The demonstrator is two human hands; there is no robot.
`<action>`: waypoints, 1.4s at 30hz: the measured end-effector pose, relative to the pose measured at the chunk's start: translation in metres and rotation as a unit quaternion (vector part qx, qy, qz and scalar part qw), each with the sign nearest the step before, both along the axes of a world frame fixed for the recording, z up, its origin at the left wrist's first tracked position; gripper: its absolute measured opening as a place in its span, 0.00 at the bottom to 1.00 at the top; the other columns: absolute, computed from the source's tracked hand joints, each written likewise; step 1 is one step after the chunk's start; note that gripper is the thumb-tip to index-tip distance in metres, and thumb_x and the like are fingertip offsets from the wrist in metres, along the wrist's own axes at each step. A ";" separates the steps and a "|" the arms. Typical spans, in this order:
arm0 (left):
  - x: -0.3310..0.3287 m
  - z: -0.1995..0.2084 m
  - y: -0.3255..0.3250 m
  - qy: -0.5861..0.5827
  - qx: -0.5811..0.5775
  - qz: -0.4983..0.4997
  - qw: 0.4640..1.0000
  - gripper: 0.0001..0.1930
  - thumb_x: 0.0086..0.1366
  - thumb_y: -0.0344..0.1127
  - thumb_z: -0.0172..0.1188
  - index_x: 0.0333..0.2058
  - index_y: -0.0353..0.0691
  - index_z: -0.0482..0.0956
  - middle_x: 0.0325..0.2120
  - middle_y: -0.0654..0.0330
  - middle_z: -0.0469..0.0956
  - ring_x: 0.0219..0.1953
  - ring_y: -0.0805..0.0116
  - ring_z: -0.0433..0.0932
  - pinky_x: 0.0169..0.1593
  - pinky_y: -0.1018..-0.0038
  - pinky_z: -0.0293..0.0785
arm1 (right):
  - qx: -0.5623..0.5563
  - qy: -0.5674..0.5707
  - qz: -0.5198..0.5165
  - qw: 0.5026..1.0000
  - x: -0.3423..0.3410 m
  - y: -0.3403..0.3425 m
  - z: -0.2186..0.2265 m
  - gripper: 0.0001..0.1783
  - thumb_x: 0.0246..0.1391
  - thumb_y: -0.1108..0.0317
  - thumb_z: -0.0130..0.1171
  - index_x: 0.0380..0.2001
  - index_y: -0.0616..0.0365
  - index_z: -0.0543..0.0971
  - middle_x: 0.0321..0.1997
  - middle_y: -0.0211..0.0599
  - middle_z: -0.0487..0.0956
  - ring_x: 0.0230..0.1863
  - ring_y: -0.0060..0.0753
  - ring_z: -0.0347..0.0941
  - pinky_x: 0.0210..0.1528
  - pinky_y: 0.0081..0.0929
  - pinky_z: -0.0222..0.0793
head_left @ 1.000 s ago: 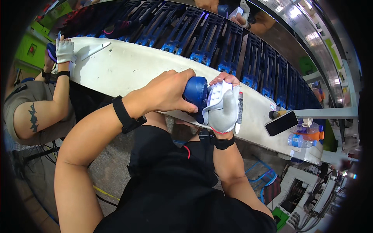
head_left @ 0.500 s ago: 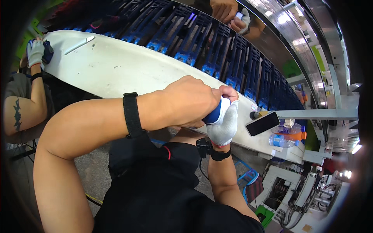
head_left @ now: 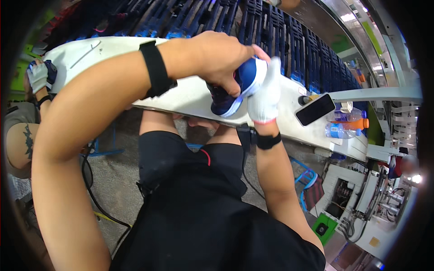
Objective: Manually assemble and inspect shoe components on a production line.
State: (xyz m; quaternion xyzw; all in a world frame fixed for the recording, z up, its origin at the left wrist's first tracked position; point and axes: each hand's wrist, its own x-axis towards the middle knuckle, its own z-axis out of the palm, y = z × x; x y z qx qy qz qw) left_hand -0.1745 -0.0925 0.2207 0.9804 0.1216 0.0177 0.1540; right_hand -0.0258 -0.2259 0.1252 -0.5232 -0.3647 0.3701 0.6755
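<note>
A dark blue shoe [head_left: 247, 76] with a white sole edge is tilted over the near edge of the white bench. My bare left hand [head_left: 216, 58] reaches across from the left and is closed on its upper side, with the thumb pressed on the blue part. My right hand [head_left: 266, 95], in a white knitted glove with a red cuff edge, is closed on the shoe's right side along the sole, its thumb pointing up. The fingers behind the shoe are hidden. Both wrists wear black straps.
The white bench [head_left: 181, 100] borders a conveyor of dark blue slats [head_left: 312, 49]. At right lie a phone [head_left: 315, 109] and plastic bottles [head_left: 341, 130]. Far left, a co-worker's gloved hand [head_left: 38, 75] holds a dark shoe [head_left: 50, 72]. Machinery [head_left: 346, 198] stands lower right.
Both hands and the shoe have moved farther up in the picture, and the shoe has turned so more of its dark upper shows. The view has also shifted.
</note>
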 end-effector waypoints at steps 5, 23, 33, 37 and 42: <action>-0.075 0.019 -0.061 -0.054 -0.097 0.034 0.993 0.46 0.49 0.46 0.86 0.65 0.36 0.76 0.60 0.45 0.77 0.54 0.37 0.85 0.58 0.52 0.83 | 0.040 -0.435 -0.072 0.897 -0.033 -0.082 -0.040 0.29 0.61 0.64 0.77 0.63 0.60 0.82 0.55 0.47 0.87 0.54 0.49 0.85 0.59 0.41 0.81; -0.159 -0.053 -0.125 -0.184 -0.039 0.164 0.969 0.33 0.48 0.37 0.84 0.57 0.41 0.90 0.56 0.45 0.82 0.57 0.42 0.84 0.60 0.54 0.83 | 0.086 -0.397 0.019 0.914 -0.061 -0.082 -0.044 0.31 0.40 0.52 0.91 0.46 0.52 0.89 0.45 0.37 0.90 0.50 0.46 0.88 0.53 0.42 0.80; -0.164 -0.063 -0.092 -0.350 -0.161 0.086 0.919 0.33 0.52 0.43 0.87 0.57 0.44 0.90 0.60 0.48 0.81 0.66 0.37 0.81 0.67 0.48 0.80 | -0.056 0.099 -0.019 0.993 -0.068 -0.085 -0.075 0.49 0.59 0.57 0.81 0.77 0.56 0.66 0.73 0.54 0.76 0.70 0.45 0.77 0.75 0.41 0.73; -0.158 -0.026 -0.080 -0.426 -0.143 0.016 0.893 0.42 0.51 0.43 0.89 0.66 0.41 0.83 0.63 0.45 0.78 0.69 0.35 0.78 0.69 0.49 0.79 | 0.090 0.117 0.021 0.989 -0.052 -0.090 0.012 0.62 0.47 0.47 0.90 0.75 0.52 0.60 0.71 0.56 0.76 0.69 0.45 0.77 0.74 0.45 0.73; -0.162 0.012 -0.016 -0.438 0.009 0.073 0.896 0.43 0.51 0.32 0.84 0.66 0.33 0.76 0.64 0.38 0.75 0.67 0.37 0.77 0.71 0.49 0.75 | 0.454 -0.257 -0.193 0.831 -0.006 -0.041 0.152 0.53 0.52 0.49 0.86 0.71 0.53 0.64 0.66 0.53 0.78 0.67 0.46 0.77 0.73 0.47 0.74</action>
